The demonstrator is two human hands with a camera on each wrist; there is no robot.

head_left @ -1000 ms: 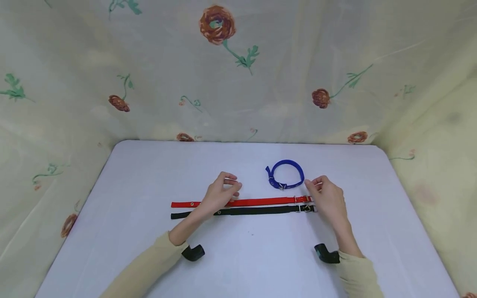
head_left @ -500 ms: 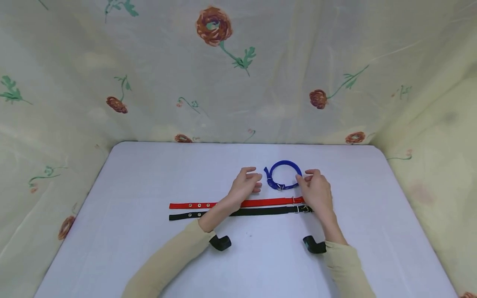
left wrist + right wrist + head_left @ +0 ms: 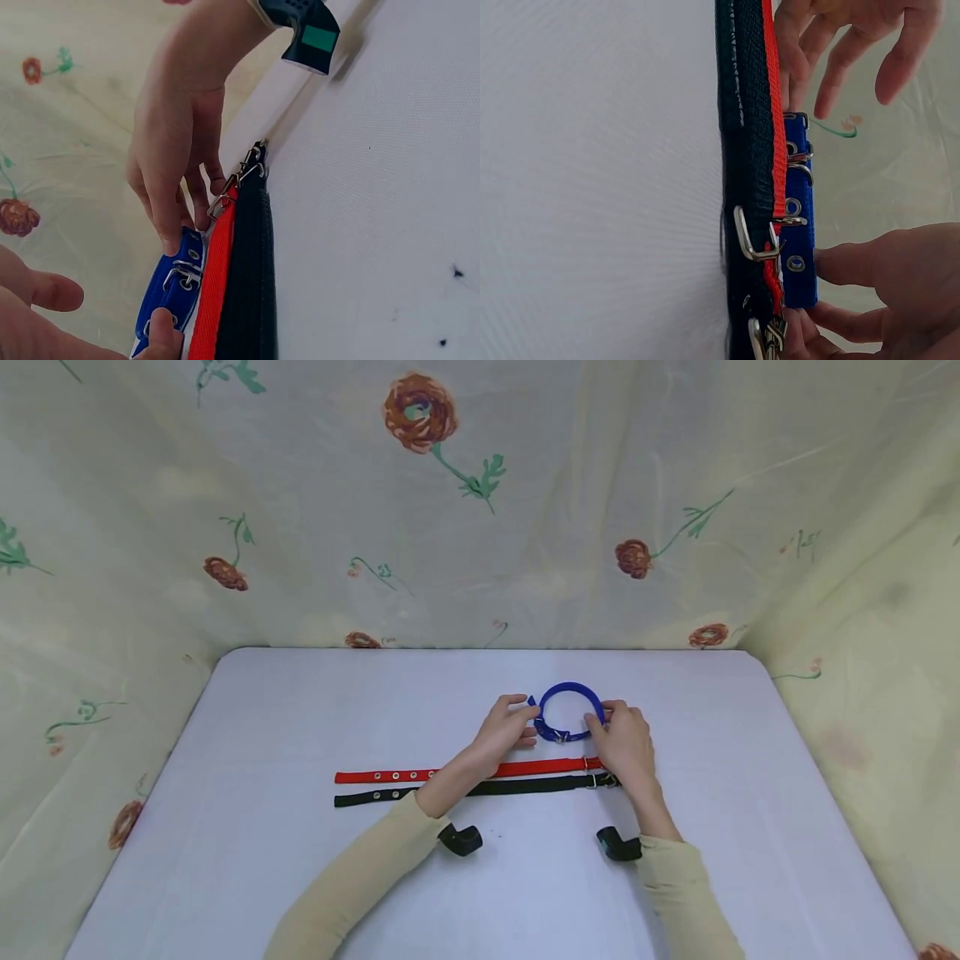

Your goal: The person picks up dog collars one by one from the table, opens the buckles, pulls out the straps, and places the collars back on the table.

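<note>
Soft, even light for us in the head view, washing across the pale table (image 3: 750,760), only faint shadows beneath the sleeves (image 3: 690,893). The cloth (image 3: 525,568) reads greyer, duller. Over to the wrist views, and we're dimmer straight away! On the left, the right hand (image 3: 176,142) sinks into shade, the flower (image 3: 19,217) soft-edged; on the right, we catch the ring (image 3: 742,225) glinting.

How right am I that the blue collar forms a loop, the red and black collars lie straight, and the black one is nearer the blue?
Not quite: the red collar lies nearer the blue collar, between it and the black collar, as the head view shows. The rest is right.
</note>
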